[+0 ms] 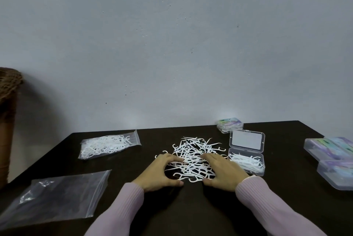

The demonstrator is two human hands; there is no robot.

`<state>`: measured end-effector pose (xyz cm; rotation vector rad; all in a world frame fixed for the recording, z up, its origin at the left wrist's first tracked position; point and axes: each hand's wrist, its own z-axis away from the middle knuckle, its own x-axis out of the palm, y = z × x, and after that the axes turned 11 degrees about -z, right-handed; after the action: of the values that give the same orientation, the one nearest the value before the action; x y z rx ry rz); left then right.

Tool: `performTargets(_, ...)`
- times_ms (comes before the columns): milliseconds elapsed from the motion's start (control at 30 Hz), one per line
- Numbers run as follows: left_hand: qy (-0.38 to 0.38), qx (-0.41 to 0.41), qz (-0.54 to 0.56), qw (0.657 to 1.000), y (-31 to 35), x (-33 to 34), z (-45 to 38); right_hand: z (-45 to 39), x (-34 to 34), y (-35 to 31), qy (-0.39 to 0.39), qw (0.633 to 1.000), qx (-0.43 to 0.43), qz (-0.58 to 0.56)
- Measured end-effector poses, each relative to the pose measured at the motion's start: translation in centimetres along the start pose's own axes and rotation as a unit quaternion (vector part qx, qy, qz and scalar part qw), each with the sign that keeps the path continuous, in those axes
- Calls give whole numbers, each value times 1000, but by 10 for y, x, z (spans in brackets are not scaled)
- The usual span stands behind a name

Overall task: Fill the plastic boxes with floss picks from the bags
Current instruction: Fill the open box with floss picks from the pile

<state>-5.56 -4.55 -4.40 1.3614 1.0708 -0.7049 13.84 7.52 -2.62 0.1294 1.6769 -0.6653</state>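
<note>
The left hand [159, 173] and right hand [222, 171] curved with each grip apart, cupping the near edge of the loose floss picks [193, 156] between them on the dark surface [191, 207]. Just right stood an open plastic box [246, 163], partly filled; a full bag [108, 145] lay far left.

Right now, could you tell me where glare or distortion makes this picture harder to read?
Head view: glare streaks the empty bag and whitens the open box lid; the dark table hides shadows under both hands; wide-angle stretch blurs the closed boxes at the right edge; the picks stay sharp.
</note>
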Motion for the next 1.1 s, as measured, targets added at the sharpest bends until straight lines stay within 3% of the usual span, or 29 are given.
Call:
performTargets(100, 4, -16, -23, 1000, -2, 0, 0, -7, -1, 0, -27, 1000, 13, 5)
performTargets(233, 24, -15, -30, 999, 2, 2, -2, -14, 0, 2, 11, 996, -25, 85)
performTargets(467, 61, 1, 0, 998, 10, 5, -4, -13, -1, -7, 35, 992, -79, 91)
performTargets(633, 97, 35, -77, 992, 20, 2, -2, -14, 2, -13, 55, 978, -106, 173)
performTargets(767, 129, 45, -145, 980, 22, 3, 0, -16, 7, -8, 118, 958, -160, 204)
performTargets(900, 115, 60, -229, 965, 22, 3, -2, -18, 16, -6, 153, 945, -166, 237)
performTargets(1100, 113, 54, -236, 964, 23, 2, -3, -24, 21, 2, 161, 943, -178, 232)
